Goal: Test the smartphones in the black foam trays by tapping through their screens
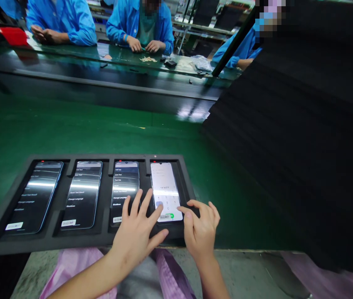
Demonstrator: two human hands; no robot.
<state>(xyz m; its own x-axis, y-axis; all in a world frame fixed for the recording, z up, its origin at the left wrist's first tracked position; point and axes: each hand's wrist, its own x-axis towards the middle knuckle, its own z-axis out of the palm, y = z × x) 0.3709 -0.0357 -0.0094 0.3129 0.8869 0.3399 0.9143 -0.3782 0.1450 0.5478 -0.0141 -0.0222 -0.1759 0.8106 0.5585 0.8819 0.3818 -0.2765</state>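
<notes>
A black foam tray [106, 243] holds several smartphones side by side, each in its own slot. The rightmost smartphone [164, 176] has a white dial pad lit up. My left hand [139, 226] is spread open, its index fingertip at the lower left of that screen and its other fingers over the dark-screened smartphone [125, 174] beside it. My right hand [201, 226] has its index finger stretched to the dial pad's right edge, the other fingers loosely bent and nothing held. Farther left lie a smartphone [82, 187] and the leftmost smartphone [35, 195], both showing text menus.
The tray sits at the near edge of a green table [101, 128]. A dark sheet-like surface [304, 137] fills the right side. Across a dark belt [101, 83], co-workers in blue jackets sit at another bench; a red object [13, 36] lies at far left.
</notes>
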